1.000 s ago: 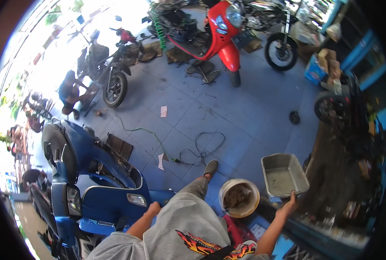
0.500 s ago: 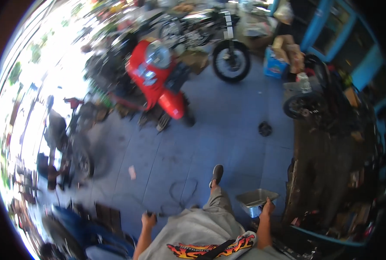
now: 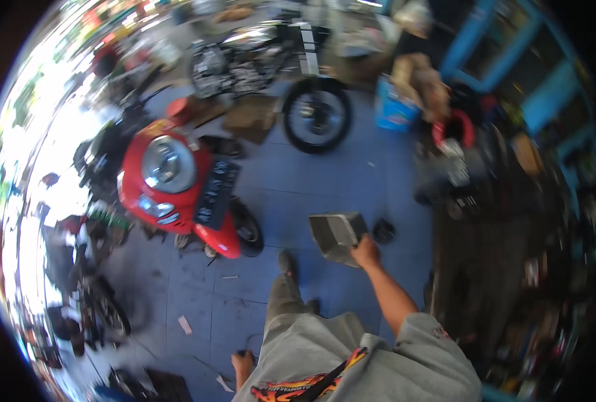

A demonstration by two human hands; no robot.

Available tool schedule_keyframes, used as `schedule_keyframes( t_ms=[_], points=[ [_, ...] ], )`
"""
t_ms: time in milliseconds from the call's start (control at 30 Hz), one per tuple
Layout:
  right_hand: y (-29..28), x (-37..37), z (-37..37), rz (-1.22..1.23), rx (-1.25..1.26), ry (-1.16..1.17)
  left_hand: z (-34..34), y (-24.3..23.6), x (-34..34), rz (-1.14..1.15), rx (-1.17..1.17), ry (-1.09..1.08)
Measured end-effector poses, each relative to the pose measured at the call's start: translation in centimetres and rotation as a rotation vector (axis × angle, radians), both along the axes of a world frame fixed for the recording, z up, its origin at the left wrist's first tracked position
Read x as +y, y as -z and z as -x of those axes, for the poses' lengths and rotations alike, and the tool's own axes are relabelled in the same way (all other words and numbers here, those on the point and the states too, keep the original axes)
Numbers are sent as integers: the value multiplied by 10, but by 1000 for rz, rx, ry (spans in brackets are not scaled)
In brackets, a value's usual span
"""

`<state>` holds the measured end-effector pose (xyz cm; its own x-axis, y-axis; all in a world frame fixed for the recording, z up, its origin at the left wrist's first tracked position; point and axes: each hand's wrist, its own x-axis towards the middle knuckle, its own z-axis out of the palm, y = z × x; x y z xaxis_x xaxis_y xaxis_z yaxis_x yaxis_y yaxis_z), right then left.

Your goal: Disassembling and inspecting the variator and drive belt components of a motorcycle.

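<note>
Out in front of me, my right hand (image 3: 366, 252) grips one side of a grey metal pan (image 3: 336, 234) with sloping walls. The pan is tilted, and I see into its bare inside. Low at my left side, my left hand (image 3: 242, 365) is closed around something small and dark, too small to make out. Beyond the pan a round black part (image 3: 384, 231) lies on the blue tiled floor (image 3: 264, 194).
A red scooter (image 3: 171, 181) stands ahead on the left, and a motorcycle's front wheel (image 3: 317, 115) further off. To the right are a dark workbench (image 3: 472, 281), a blue box (image 3: 395, 107) and a red ring-shaped thing (image 3: 455, 130). Paper scraps (image 3: 185, 325) litter the floor.
My right hand has swung the pan forward and up from beside my hip, its arm now stretched out. I have stepped forward, so the scooter and bench look nearer. My left hand stays low.
</note>
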<state>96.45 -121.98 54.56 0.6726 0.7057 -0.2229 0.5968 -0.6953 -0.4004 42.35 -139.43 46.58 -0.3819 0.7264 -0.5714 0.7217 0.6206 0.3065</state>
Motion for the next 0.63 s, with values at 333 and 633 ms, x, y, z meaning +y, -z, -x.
schedule_keyframes(
  t_ms=[333,633],
  points=[
    [-16,223,-127,50,-190,211,-54,-230,473,-1113,123,-305],
    [-1,453,-186,-144,25,183,-72,-362,774,-1408,353,-303]
  ],
)
